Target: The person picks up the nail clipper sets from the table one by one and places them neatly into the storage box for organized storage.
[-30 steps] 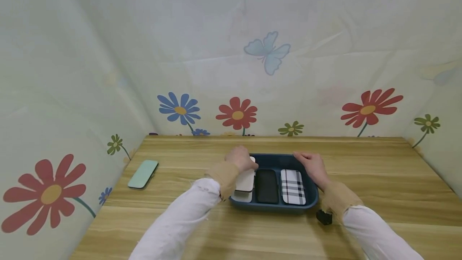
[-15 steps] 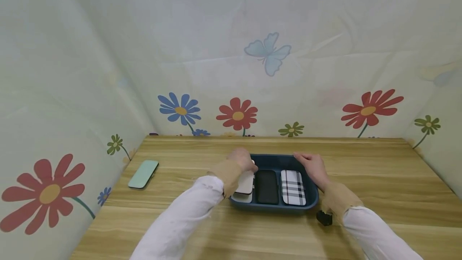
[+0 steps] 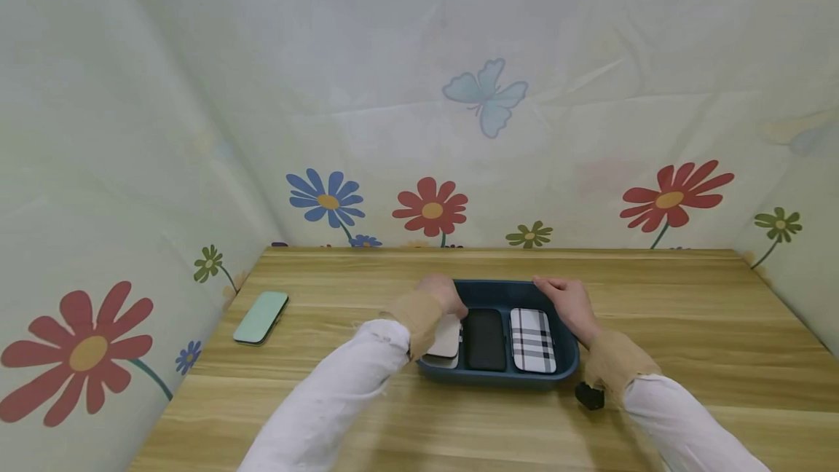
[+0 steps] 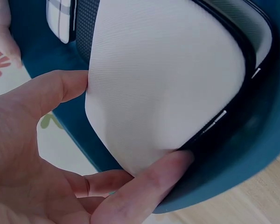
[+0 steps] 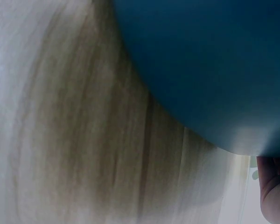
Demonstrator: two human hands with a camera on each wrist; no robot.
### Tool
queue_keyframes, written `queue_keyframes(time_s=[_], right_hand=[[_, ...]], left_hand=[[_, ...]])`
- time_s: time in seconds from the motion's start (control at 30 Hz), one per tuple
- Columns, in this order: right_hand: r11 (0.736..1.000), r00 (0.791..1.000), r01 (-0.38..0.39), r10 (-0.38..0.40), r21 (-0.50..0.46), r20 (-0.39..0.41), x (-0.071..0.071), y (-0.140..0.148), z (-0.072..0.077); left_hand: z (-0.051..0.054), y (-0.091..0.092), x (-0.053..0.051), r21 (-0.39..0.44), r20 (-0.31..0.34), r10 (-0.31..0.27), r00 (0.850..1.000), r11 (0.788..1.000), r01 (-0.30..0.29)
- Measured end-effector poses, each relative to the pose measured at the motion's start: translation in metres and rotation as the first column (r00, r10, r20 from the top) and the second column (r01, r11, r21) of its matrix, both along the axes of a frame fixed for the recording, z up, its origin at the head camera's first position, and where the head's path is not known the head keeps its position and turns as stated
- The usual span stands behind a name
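Note:
My left hand (image 3: 438,296) pinches a flat white case (image 4: 163,79) with a black edge, thumb on one side and fingers on the other, at the left end of a dark blue tub (image 3: 498,379). Beneath it lies another pale case (image 4: 252,28), mostly covered. Beside them in the tub are a black case (image 3: 486,339) and a white-and-black plaid case (image 3: 532,341). My right hand (image 3: 569,304) grips the tub's rim at the far right corner; in the right wrist view, the tub's blue wall (image 5: 210,70) fills much of the picture.
A mint-green case (image 3: 261,317) lies on the wooden table (image 3: 341,275) at the left. A small black device (image 3: 590,395) shows below the right wrist. Flower-printed cloth (image 3: 367,115) stands behind and along the sides of the table.
The left hand has shifted slightly right and lower with the white case, which now sits lower over the pale one. My right hand stays on the rim.

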State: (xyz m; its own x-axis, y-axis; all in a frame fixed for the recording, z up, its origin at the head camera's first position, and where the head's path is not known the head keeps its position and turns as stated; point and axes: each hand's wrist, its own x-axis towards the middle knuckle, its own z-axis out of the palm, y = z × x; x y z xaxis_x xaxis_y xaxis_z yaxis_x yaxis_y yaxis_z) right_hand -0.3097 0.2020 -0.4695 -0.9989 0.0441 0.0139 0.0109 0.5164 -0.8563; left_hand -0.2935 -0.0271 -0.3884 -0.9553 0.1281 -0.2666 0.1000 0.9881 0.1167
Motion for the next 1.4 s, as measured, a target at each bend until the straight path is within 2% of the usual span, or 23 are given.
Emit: queue_keyframes(time_s=[0.1,0.4,0.6,1.07,1.4], right_hand=[[1.000,1.000,0.003,-0.003,-0.001,0.000,0.000,0.000,0.000],[1.000,1.000,0.007,-0.007,0.004,0.013,0.003,0.001,0.000],[1.000,1.000,0.003,-0.003,0.008,0.009,0.003,0.002,0.000],[1.000,1.000,0.014,-0.014,0.003,0.009,0.003,0.002,0.000],[1.000,1.000,0.005,-0.005,0.015,0.011,0.001,0.001,0.000]], left_hand=[[0.001,0.001,0.001,-0.021,0.009,-0.022,1.000,1.000,0.022],[0.001,0.002,0.004,-0.013,0.015,-0.024,1.000,1.000,0.024],[-0.003,0.002,-0.001,-0.006,0.023,-0.030,0.999,1.000,0.030],[-0.008,0.003,-0.004,-0.078,0.015,-0.081,0.997,0.994,0.082],[-0.005,0.004,0.002,-0.079,-0.007,-0.030,1.000,0.996,0.030]])
